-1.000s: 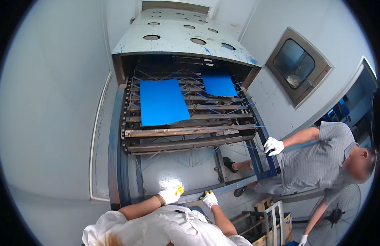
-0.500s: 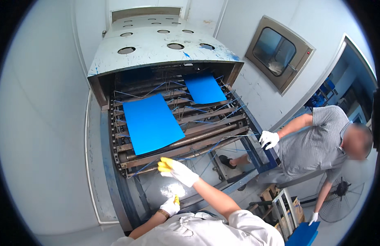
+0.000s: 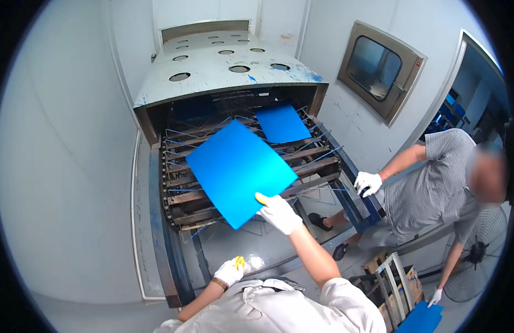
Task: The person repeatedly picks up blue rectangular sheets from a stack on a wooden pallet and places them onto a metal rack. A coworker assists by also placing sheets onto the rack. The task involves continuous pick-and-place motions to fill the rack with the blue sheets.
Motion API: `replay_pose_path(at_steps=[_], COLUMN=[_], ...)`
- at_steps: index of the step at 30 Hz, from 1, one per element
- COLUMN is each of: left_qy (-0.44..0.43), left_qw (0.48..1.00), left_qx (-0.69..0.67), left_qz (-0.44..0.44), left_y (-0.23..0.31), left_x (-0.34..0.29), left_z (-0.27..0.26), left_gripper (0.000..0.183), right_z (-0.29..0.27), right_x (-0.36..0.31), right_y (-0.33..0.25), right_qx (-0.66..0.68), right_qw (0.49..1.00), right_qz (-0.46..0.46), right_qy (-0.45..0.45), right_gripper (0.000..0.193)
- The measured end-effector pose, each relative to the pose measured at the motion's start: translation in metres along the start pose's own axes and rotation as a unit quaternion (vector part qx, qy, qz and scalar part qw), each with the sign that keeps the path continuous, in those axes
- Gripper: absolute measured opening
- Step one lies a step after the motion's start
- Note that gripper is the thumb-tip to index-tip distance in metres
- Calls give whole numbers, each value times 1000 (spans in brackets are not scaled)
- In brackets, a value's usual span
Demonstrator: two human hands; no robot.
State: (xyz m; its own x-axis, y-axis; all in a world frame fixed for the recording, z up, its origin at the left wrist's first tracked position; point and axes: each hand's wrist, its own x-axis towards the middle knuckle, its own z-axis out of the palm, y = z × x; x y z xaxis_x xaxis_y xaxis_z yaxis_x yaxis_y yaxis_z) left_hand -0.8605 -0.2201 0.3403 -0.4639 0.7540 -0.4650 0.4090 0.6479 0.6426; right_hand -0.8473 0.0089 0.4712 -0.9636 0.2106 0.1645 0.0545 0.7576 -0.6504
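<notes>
My right hand (image 3: 279, 214), in a white glove with yellow fingertips, pinches the near edge of a blue sheet (image 3: 240, 172). The flat sheet is turned cornerwise and tilted, over the front part of a chain conveyor (image 3: 182, 198) with metal slats and thin wire supports. My left hand (image 3: 230, 271), gloved the same way, is held low near my body with its fingers curled in; nothing shows in it. Another blue sheet (image 3: 282, 123) lies farther back on the conveyor wires, at the mouth of a pale metal oven-like housing (image 3: 212, 83).
At right a co-worker in a grey shirt (image 3: 429, 177) rests one gloved hand (image 3: 368, 183) on the conveyor's blue frame. Their other hand (image 3: 435, 297) touches blue sheets (image 3: 419, 320) low down, beside a wooden pallet (image 3: 415, 284) and a floor fan (image 3: 479, 252).
My right hand has taken hold of the nearer blue sheet, which has lifted, turned and shifted right from its place on the conveyor. My left hand stays low.
</notes>
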Motion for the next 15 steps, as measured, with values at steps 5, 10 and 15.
replay_pose_path(at_steps=[5, 10, 15], left_qy=[82, -160, -246], left_qw=[934, 581, 493], left_qx=[-318, -794, -830], left_qz=[137, -82, 86], left_y=[-63, 58, 205], left_x=[66, 78, 66], left_z=[106, 42, 25], left_gripper=[23, 24, 34], right_z=[-42, -64, -88], right_x=[-103, -209, -293], right_y=[23, 57, 49], right_qx=[261, 330, 214], right_qw=[943, 901, 939], right_qz=[135, 156, 92], right_qy=[155, 232, 252], right_gripper=[36, 33, 31])
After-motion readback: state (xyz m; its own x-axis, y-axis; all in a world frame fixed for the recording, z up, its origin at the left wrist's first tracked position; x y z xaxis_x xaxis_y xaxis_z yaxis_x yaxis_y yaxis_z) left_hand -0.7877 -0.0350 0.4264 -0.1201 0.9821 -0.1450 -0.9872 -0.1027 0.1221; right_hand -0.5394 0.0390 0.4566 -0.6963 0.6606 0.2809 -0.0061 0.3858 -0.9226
